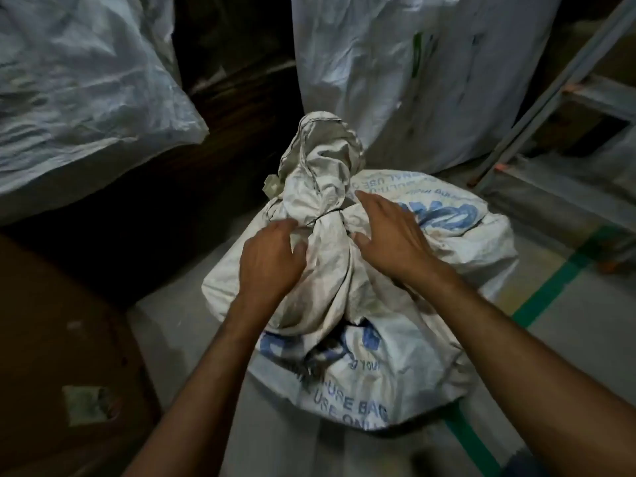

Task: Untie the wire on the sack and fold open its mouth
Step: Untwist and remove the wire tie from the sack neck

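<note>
Now the white woven sack (378, 373) has its bunched neck bound by dark wire (327, 216), which lies between both hands. The left hand (272, 259) touches the neck with relaxed fingers. The right hand (389, 235) is spread just beside it, pinching nothing.

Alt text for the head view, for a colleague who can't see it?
Two bare hands flank the bunched neck of a white, blue-printed sack, tied shut by a thin dark wire. The left hand touches the neck; the right hand is spread beside it.
</note>
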A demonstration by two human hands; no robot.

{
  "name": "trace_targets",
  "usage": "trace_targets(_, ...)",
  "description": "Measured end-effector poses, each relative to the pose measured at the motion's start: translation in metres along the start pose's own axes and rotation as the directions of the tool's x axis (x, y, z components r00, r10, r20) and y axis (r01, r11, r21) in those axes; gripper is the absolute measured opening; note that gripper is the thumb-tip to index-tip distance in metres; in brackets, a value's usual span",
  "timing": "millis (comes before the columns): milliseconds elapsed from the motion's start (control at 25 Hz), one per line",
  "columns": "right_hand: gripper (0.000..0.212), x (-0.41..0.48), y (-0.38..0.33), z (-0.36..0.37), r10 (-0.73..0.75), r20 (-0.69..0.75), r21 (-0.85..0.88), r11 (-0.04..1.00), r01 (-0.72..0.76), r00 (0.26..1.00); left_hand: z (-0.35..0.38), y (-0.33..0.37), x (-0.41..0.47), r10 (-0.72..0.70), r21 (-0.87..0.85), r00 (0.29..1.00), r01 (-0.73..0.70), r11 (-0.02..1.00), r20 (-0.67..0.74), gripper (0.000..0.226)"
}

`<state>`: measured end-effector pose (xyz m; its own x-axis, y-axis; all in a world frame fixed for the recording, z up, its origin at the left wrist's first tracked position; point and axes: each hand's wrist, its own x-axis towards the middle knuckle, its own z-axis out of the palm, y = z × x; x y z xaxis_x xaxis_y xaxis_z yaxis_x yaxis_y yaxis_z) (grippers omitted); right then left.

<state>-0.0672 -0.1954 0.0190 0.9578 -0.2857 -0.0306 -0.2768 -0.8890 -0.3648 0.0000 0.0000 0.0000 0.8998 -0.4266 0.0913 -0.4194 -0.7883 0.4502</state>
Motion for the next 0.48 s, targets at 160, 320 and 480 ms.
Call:
trace_targets(160, 0.075, 0.025, 0.014, 0.036, 0.059, 0.1, -0.004, 0.998, -0.058, 0.993, 0.028, -0.021, 0.025, -0.015, 0.069, 1.0, 0.015, 0.997, 0.008, 0.033)
trace_targets(320, 0.072, 0.027, 0.029, 0.05, 0.042, 0.019, -0.047, 0.998, -0.041, 0.999, 0.047, -0.021, 0.04, -0.036, 0.07, 0.992, 0.028, 0.997, 0.122, 0.047)
trace_targets(480, 0.076, 0.017, 0.027, 0.037, -0.051, -0.011, -0.101, 0.994, 0.05, 0.999, 0.051, -0.02, 0.058, -0.137, -0.107, 0.981, 0.152, 0.983, 0.134, 0.051)
